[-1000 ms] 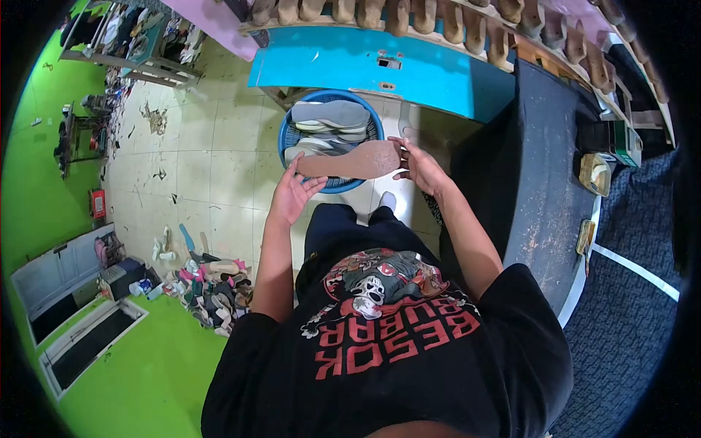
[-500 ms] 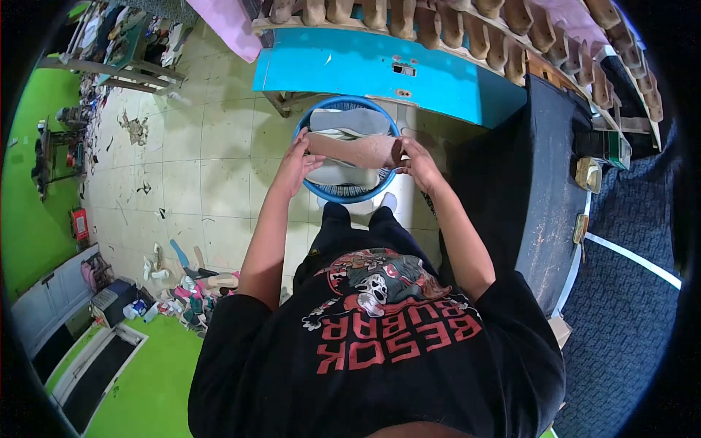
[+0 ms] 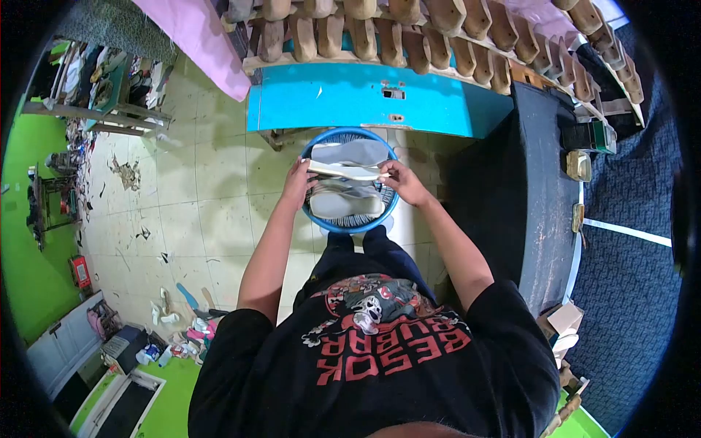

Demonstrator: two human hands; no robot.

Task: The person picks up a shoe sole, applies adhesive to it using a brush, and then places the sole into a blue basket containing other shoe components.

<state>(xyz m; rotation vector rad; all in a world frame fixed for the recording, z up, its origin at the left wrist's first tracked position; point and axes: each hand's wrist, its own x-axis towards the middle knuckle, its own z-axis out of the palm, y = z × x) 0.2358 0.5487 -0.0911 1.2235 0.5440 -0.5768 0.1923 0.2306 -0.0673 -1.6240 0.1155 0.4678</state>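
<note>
A shoe sole (image 3: 345,171) is held level over a blue-rimmed basket (image 3: 343,231), turned so that its pale edge faces me. My left hand (image 3: 296,184) grips one end of it, fingers closed. At the other end, my right hand (image 3: 406,184) pinches it between thumb and fingers. Inside the basket, a grey sole (image 3: 352,152) lies behind the held one, and a paler sole (image 3: 346,206) lies nearer to me. Between them are more soles, partly hidden by the held sole.
Wooden shoe lasts (image 3: 365,40) line racks beyond a turquoise board (image 3: 328,95). A black-topped bench (image 3: 540,190) stands at right. Scraps (image 3: 125,174) litter the tiled floor at left, and a pink cloth (image 3: 204,44) hangs at upper left.
The sole has been tilted from showing its broad brown face to showing its pale edge. Both hands still hold its ends. The view has shifted, so the basket sits lower.
</note>
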